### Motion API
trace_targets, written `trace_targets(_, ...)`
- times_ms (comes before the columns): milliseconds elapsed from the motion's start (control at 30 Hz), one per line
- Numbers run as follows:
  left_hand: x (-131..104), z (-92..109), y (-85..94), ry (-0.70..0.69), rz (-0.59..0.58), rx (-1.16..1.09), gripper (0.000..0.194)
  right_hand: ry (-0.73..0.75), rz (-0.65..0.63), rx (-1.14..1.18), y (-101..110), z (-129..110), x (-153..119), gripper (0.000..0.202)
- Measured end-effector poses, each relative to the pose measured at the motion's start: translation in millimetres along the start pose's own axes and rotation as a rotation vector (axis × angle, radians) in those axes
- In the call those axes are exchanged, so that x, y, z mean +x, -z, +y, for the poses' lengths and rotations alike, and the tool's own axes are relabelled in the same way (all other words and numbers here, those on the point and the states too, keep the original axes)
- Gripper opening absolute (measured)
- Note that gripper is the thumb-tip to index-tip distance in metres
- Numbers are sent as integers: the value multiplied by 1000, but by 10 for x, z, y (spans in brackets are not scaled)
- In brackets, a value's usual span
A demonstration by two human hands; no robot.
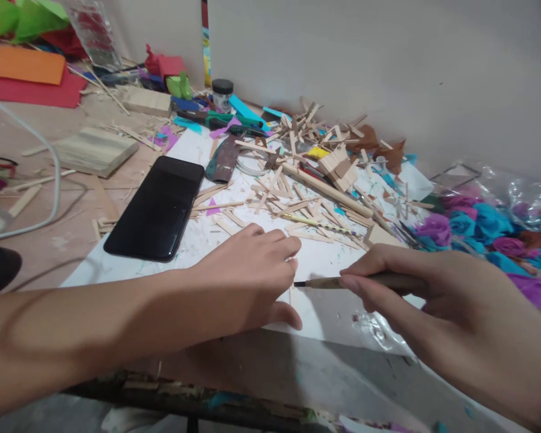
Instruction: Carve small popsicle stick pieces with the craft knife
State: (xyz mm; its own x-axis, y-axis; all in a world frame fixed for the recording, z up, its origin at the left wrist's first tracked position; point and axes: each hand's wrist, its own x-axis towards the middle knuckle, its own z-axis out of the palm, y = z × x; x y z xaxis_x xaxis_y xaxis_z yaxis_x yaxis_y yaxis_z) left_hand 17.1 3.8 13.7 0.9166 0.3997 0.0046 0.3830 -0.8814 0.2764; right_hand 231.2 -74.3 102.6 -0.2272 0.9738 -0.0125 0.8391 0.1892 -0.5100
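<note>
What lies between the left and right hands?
In the head view, the slim tool extends from the right hand toward the left hand, over the white sheet, tip near a pale strip.

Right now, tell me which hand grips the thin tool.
The right hand holds the tool, dark tip pointing left; the left hand lies palm-down over white paper.

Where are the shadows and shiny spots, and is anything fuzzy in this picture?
In the head view, shadow darkens the left hand and forearm; also in the head view, glare glints off the plastic wrap at right; again in the head view, the right hand looks a bit soft.
</note>
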Motion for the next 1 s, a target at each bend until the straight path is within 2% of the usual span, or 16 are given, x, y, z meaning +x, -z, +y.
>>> trace_targets(67,4,0,0,1,4,-2,66,-21,-12,17,16,-21,17,28)
trace_targets(133,2,1,-8,-10,16,-1,67,-102,-2,78,12,29,4,30)
trace_targets(300,-2,30,-9,1,24,-18,60,-367,73,428,-126,367,-104,39)
trace_targets(433,21,55,9,47,21,-84,47,-433,130,556,-315,584,-232,41)
trace_targets(667,2,51,-23,30,88,-72,55,-661,180,773,-481,534,-347,46)
trace_targets(867,-30,42,-33,28,138,-65,56,-664,190,814,-432,499,-313,45)
trace_targets(1000,-33,39,-39,15,148,-82,51,-566,219,608,-343,406,-310,51)
